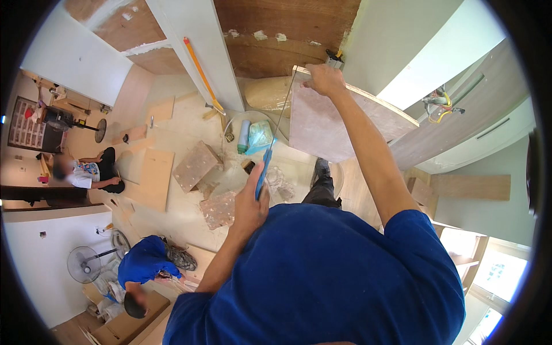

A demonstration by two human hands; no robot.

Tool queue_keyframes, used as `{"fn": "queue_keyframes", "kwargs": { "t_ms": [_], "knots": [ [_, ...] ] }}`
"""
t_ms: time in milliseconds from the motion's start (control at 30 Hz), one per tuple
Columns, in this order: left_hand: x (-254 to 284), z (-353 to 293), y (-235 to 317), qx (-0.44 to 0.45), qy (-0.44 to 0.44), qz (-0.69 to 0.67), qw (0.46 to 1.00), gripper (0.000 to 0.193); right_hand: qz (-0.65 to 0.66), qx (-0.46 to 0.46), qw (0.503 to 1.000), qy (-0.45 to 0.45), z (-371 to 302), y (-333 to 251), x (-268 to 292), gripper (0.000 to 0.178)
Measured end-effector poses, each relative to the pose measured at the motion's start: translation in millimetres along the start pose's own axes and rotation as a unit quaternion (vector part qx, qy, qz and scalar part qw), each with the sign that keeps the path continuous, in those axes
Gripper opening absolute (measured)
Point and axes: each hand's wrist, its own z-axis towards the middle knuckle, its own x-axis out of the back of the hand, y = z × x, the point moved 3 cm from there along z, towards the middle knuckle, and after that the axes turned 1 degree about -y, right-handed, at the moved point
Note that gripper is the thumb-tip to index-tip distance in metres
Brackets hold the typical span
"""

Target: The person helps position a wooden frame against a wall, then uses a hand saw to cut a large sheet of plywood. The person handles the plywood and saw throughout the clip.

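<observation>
My left hand [250, 206] is wrapped round the blue handle of a handsaw [280, 122]. The saw's thin blade is seen nearly edge-on, and its far end meets the left corner of a plywood board [322, 121]. At the top edge of this board, close to that corner, my right hand [326, 80] grips it with the fingers curled over. The board stands tilted in front of me, its broad pale-brown face toward me. My shoe [321, 169] shows below the board.
An orange-yellow level [201, 72] leans on a white panel. Board offcuts [198, 167], a green-and-blue roll [244, 137] and a plastic bag [260, 135] lie on the floor. Loose wires [440, 106] stick out at right. Two people [146, 259] work at left near fans [84, 264].
</observation>
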Motion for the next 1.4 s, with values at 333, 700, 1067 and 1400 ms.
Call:
{"fn": "queue_keyframes", "kwargs": {
  "t_ms": [333,700,1067,1400],
  "knots": [
    [-51,172,-6,-0.085,0.042,0.0,0.996,0.071,-0.019,0.006,1.0,0.002,18,-5,-6,0.051],
    [-10,43,-5,-0.106,0.033,0.019,0.994,0.063,-0.004,0.016,1.0,-0.007,0,-1,-1,0.051],
    [-21,73,3,-0.054,-0.002,-0.008,0.999,0.068,0.012,0.018,1.0,-0.011,6,-7,0,0.047],
    [-47,168,-10,-0.005,0.001,0.014,1.0,0.068,0.001,0.032,0.999,0.002,11,-6,-13,0.047]
  ]
}}
